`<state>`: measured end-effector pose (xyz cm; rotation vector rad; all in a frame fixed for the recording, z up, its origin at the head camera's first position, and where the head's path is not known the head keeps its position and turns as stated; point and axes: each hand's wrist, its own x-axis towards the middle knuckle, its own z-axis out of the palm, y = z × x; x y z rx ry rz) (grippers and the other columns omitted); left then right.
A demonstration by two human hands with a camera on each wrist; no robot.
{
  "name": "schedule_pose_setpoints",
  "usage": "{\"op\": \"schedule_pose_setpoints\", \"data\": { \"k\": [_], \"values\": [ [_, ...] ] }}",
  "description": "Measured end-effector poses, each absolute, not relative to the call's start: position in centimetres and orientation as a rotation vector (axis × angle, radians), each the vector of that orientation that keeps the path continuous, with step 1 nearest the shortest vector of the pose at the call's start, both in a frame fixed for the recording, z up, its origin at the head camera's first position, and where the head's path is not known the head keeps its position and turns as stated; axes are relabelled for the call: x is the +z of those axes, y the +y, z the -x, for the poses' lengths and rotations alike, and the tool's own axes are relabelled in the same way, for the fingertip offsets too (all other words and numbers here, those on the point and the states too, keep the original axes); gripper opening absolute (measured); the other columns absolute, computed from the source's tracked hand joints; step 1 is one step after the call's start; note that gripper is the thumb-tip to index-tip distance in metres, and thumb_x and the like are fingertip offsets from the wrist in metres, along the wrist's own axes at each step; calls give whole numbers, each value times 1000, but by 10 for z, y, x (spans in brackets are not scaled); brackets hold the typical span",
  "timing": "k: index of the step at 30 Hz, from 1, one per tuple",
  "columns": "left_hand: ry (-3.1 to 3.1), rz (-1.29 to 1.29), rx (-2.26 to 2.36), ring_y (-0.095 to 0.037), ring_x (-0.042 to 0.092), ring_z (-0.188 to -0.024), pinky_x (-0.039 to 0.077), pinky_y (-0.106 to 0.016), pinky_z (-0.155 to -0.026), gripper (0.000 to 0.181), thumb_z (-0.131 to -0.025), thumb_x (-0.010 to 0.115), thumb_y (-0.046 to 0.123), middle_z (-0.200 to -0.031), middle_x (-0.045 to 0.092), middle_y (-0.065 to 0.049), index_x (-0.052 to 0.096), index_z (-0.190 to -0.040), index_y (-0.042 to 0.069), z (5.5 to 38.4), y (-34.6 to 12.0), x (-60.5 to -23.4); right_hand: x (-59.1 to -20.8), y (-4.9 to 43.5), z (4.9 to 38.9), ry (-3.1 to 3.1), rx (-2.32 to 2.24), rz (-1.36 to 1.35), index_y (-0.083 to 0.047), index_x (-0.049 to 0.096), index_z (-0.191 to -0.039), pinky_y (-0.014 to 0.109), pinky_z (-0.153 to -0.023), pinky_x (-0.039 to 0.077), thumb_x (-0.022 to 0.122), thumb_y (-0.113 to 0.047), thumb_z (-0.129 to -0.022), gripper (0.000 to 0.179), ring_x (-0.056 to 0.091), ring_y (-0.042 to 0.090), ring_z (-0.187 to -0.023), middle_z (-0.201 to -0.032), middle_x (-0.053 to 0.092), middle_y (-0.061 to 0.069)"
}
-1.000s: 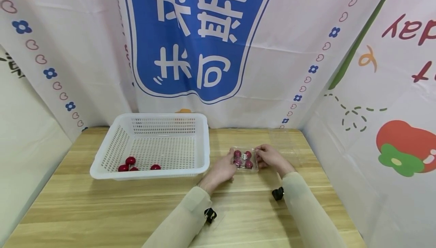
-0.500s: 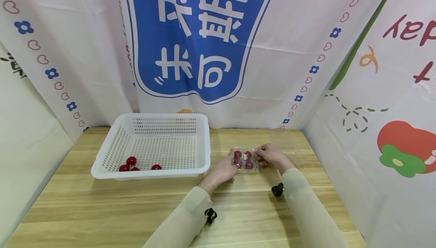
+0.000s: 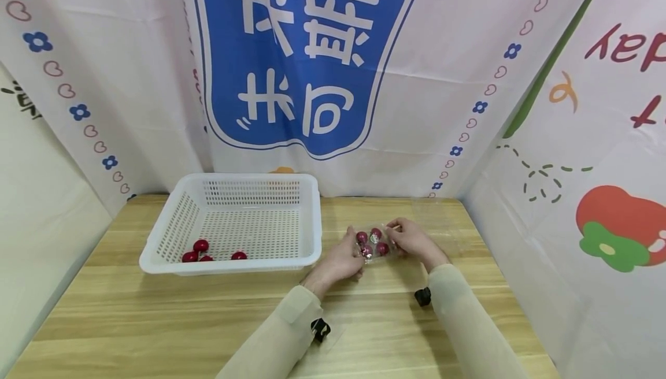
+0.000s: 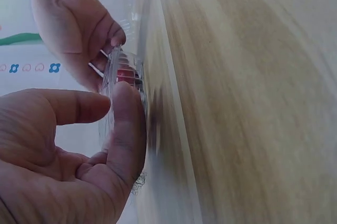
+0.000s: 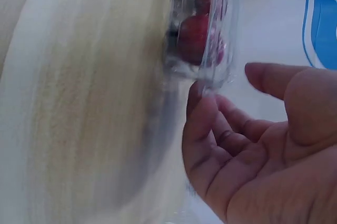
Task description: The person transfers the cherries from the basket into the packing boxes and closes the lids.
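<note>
Long, plain, pale beige sleeves worn on both arms: left sleeve (image 3: pixel 273 335), right sleeve (image 3: pixel 470 318). Squarish fold seen on left cuff (image 3: pixel 307 305). Small, black, angular left wrist device (image 3: pixel 320 330) worn below it, pale glint noted. Dark, blocky right wrist device (image 3: pixel 423 297) worn beside right cuff (image 3: pixel 444 278). Left hand (image 3: pixel 337 259) and right hand (image 3: pixel 415 240) bare.

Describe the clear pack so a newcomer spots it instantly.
Start at the wooden table, with the big white basket toward its left side. Right of that, between the person's left hand and right hand, is a small clear pack. Unlike the loose red balls in the basket, its four red balls sit inside see-through plastic.
</note>
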<state>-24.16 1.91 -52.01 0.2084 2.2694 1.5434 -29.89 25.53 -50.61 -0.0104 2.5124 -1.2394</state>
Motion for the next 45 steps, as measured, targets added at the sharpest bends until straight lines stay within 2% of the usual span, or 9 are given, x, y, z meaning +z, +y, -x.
{"op": "schedule_pose_setpoints", "data": {
  "k": [5, 9, 14, 18, 24, 28, 33, 40, 45],
  "values": [
    [2273, -220, 1539, -28, 78, -73, 66, -38, -70, 103, -110, 70, 8, -96, 82, -21, 2, -186, -2, 242, 18, -520, -502, 249, 296, 2647, -1032, 112, 9, 55, -162, 48, -100, 71, 73, -35, -116, 66, 78, 35, -115, -143, 74, 31],
    [2339, -205, 1517, -24, 72, -70, 59, -33, -65, 89, -114, 70, 19, -94, 82, -17, 19, -182, -5, 243, 18, -518, -501, 249, 295, 2658, -982, 173, 9, 52, -167, 59, -114, 67, 79, -35, -114, 74, 75, 47, -131, -150, 71, 34],
    [2402, -189, 1530, -19, 69, -74, 52, -28, -71, 65, -116, 65, 21, -95, 80, -13, 39, -170, -5, 244, 17, -518, -504, 256, 298, 2658, -952, 261, 8, 51, -170, 67, -127, 59, 78, -31, -115, 73, 68, 56, -147, -160, 65, 38],
    [2368, -181, 1588, -24, 72, -75, 56, -30, -71, 60, -116, 61, 15, -97, 79, -17, 42, -168, -7, 250, 17, -525, -503, 262, 298, 2627, -927, 332, 6, 50, -172, 68, -129, 57, 77, -29, -115, 71, 67, 54, -148, -161, 66, 37],
    [2251, -88, 1677, -19, 76, -71, 67, -32, -63, 55, -116, 60, 14, -99, 75, -7, 46, -168, 1, 278, 23, -569, -498, 265, 295, 2585, -873, 417, 3, 50, -174, 69, -131, 54, 75, -24, -117, 68, 65, 53, -152, -165, 64, 37],
    [2285, -84, 1669, -23, 79, -75, 71, -35, -66, 53, -115, 62, 11, -108, 77, -14, 49, -165, -2, 285, 27, -581, -496, 266, 295, 2600, -832, 448, 4, 51, -173, 68, -130, 55, 75, -23, -117, 67, 67, 51, -149, -164, 64, 37],
    [2161, -51, 1746, -25, 79, -79, 73, -35, -69, 55, -116, 55, 7, -116, 75, -22, 44, -169, -5, 283, 29, -571, -501, 270, 300, 2588, -838, 494, 3, 51, -173, 69, -129, 55, 77, -28, -116, 70, 67, 52, -148, -163, 65, 38],
    [2041, -41, 1842, -31, 77, -101, 76, -38, -80, 66, -116, 50, 0, -145, 66, -36, 33, -180, -4, 256, 28, -528, -565, 301, 339, 2669, -785, 644, -9, 57, -173, 53, -117, 65, 79, -49, -113, 76, 75, 38, -136, -153, 75, 27],
    [2090, -95, 1841, -23, 76, -87, 74, -34, -71, 66, -114, 49, -2, -129, 70, -30, 34, -178, -5, 268, 32, -552, -570, 303, 340, 2674, -775, 651, -9, 55, -174, 55, -122, 63, 80, -44, -113, 75, 74, 39, -141, -154, 75, 25]
  ]
}}
